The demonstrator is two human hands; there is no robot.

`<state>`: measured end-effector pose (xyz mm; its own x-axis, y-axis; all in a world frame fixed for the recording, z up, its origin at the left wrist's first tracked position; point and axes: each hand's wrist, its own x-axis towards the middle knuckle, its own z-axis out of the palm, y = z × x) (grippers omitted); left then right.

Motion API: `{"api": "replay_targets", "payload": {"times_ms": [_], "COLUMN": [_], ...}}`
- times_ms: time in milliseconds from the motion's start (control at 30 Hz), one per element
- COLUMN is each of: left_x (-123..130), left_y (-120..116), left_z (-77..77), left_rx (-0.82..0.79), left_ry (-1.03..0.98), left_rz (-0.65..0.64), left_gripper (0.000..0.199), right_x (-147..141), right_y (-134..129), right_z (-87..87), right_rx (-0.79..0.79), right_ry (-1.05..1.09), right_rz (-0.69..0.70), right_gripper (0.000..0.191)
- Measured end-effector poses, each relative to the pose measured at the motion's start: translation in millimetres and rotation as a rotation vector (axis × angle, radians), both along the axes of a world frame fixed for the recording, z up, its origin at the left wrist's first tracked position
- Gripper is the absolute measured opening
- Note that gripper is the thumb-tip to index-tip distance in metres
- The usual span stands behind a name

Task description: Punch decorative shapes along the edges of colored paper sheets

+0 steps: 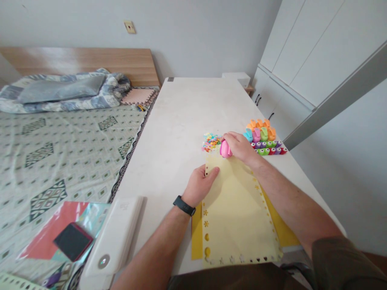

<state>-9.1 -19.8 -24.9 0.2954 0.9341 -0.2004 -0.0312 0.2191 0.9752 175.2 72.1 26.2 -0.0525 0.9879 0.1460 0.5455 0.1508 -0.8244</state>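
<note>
No text, brand or number can be read. Faint grey print shows near the far end of the long white device [116, 237], too small and blurred to make out. A pale mark on its round button [103, 261] is likewise unclear, and the small grey patch [171, 79] at the bench's [187, 104] far left corner shows no legible lettering.

The sheet [238, 209] lies on the near part of the bench [187, 104], on top of a card [197, 237]. A punch [225, 149] is at the sheet's far edge, with paper bits [211, 141] just left of it. Behind and right of the sheet stand the other punches [266, 137]. Left of the sheet, on the bench, lies a machine [116, 233]; farther left is the bed [81, 149], bearing a packet [45, 241] and a quilt [119, 84].
</note>
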Motion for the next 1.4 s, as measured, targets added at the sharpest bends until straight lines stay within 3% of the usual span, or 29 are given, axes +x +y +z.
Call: {"api": "replay_targets", "payload": {"times_ms": [333, 567, 700, 1033, 1233, 1400], "left_x": [0, 0, 0, -1, 0, 0], "left_y": [0, -1, -1, 1, 1, 1], "left_z": [1.3, 0.0, -1.0, -4.7, -5.8, 0.1], "left_rx": [0.006, 0.003, 0.014, 0.079, 0.136, 0.144], "left_ry": [-0.004, -0.008, 0.003, 0.072, 0.115, 0.170], "left_rz": [0.006, -0.008, -0.004, -0.009, 0.003, 0.018], "left_gripper": [0.048, 0.049, 0.049, 0.046, 0.043, 0.038], "right_x": [0, 8, 12, 8, -6, -43], "right_y": [-2, 6, 11, 11, 8, 15], "right_z": [0.8, -0.2, -2.8, -2.0, -0.1, 10.1], "right_rx": [-0.085, -0.044, -0.103, -0.212, -0.157, -0.212], "right_ry": [-0.007, 0.133, 0.286, 0.513, 0.531, 0.464], "right_rz": [0.124, 0.035, -0.034, -0.027, 0.101, 0.187], "right_gripper": [0.032, 0.029, 0.024, 0.015, 0.041, 0.046]}}
